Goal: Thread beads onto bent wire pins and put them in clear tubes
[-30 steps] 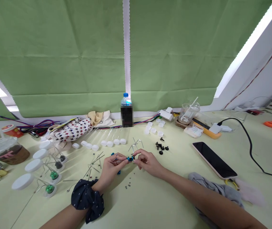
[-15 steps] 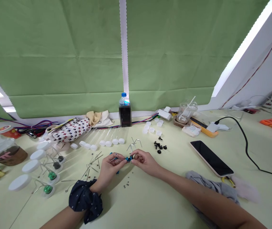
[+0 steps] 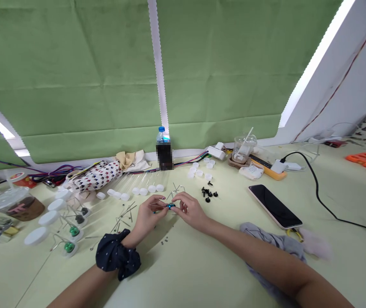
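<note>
My left hand (image 3: 147,217) and my right hand (image 3: 189,209) meet above the pale green table (image 3: 202,265), both pinched on a small blue part (image 3: 170,206) with a thin metal wire through it. A dark dotted scrunchie (image 3: 117,259) sits on my left wrist. Loose bent wires (image 3: 126,214) lie just left of my hands. Tiny screws (image 3: 164,241) lie below them. A cluster of small black parts (image 3: 207,194) lies to the right of my right hand.
White caps (image 3: 144,190) and clear tubes lie behind the hands. White-lidded jars with green and dark parts (image 3: 70,233) stand at left. A phone (image 3: 274,206), grey cloth (image 3: 266,239), black cable (image 3: 324,201), water bottle (image 3: 162,149) and patterned pouch (image 3: 97,175) surround the spot.
The view shifted slightly left and up. Both hands stay pinched on the blue part, with the fingers working closer together on it.
</note>
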`<state>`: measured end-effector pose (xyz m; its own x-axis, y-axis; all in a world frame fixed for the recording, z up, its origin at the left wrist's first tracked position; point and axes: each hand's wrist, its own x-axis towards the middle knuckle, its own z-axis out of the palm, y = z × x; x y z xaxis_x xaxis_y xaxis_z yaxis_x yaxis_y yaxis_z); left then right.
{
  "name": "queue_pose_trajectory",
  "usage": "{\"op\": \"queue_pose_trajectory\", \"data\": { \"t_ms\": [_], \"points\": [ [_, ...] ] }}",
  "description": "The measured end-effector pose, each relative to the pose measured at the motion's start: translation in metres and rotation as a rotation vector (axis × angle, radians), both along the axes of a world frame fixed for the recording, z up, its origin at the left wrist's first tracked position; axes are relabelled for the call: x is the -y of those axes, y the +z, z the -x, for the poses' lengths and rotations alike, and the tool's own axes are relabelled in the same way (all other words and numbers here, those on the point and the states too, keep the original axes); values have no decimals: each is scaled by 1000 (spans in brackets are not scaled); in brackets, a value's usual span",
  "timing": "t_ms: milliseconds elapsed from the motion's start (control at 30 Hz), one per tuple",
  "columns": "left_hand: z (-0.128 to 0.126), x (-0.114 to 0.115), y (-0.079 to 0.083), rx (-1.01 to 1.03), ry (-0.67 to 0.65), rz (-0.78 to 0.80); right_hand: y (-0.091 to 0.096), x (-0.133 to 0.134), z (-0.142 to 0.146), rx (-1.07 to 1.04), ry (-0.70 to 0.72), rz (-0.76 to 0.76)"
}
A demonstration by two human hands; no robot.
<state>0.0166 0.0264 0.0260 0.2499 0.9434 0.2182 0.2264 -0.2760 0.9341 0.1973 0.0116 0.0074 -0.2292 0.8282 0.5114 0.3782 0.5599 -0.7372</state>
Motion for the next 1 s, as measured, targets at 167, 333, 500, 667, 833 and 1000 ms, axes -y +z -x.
{"op": "queue_pose_trajectory", "data": {
  "t_ms": [167, 333, 500, 667, 833, 1000],
  "points": [
    [-16, 0, 7, -120, 5, -130, 2, 8, 2, -16, -50, -88],
    [-44, 0, 5, -335, 38, -306, 1, 4, 0, -1, -104, -92],
    [-62, -11, 2, -469, 7, -398, 1, -10, -13, -14, -200, -124],
    [-52, -39, 10, -908, -100, -502, -5, -28, -26, -67, -274, -74],
    [-39, -70, 7, -1144, 265, -455, -14, -39, -33, -49, -274, -51],
    [-42, -84, -5, -1182, 375, -434, -16, -39, -32, -26, -260, -52]
  ]
}}
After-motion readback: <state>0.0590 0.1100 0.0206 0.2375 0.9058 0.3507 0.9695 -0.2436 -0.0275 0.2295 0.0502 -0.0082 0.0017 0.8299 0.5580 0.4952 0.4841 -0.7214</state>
